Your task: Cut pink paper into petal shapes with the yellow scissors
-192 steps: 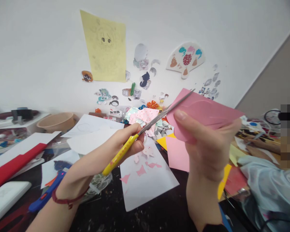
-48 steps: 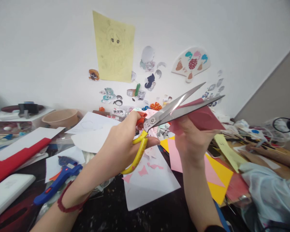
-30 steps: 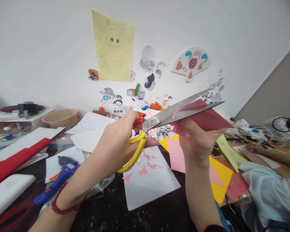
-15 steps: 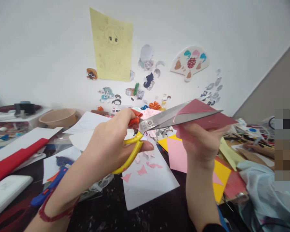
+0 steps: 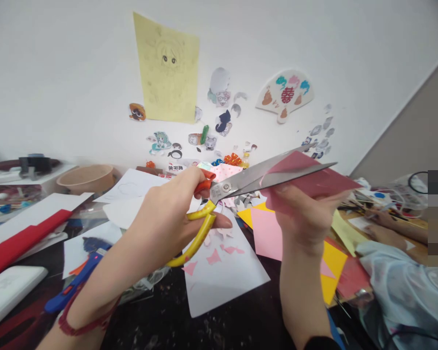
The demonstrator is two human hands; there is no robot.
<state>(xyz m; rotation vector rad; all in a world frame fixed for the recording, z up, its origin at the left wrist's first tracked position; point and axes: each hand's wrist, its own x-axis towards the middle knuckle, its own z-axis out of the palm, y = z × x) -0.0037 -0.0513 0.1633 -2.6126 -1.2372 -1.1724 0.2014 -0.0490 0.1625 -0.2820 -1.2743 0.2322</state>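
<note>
White wall (image 5: 76,73) fills the upper part of the frame, bearing a yellow pencil drawing (image 5: 168,87) left of center, a fan-shaped cutout (image 5: 284,95) to the right and small character stickers (image 5: 224,121) between and below them. Beneath it lies a dark tabletop (image 5: 160,316), cluttered on both sides.

Near the middle of the frame, the left hand (image 5: 168,204) grasps scissors (image 5: 226,187) by their red and yellow handles. The blades stand apart and point right: one crosses in front of a dark-pink paper sheet (image 5: 310,175), the other runs behind it. That sheet, right of center, is held up off the table by the right hand (image 5: 306,214), pinched with the thumb along its near side.

Below them, at lower center, a white sheet (image 5: 226,291) carries pink scraps (image 5: 214,256). A blue glue gun (image 5: 83,277) rests at lower left, partly hidden by the left forearm. At the right edge, another person's arm (image 5: 405,226) reaches in.
</note>
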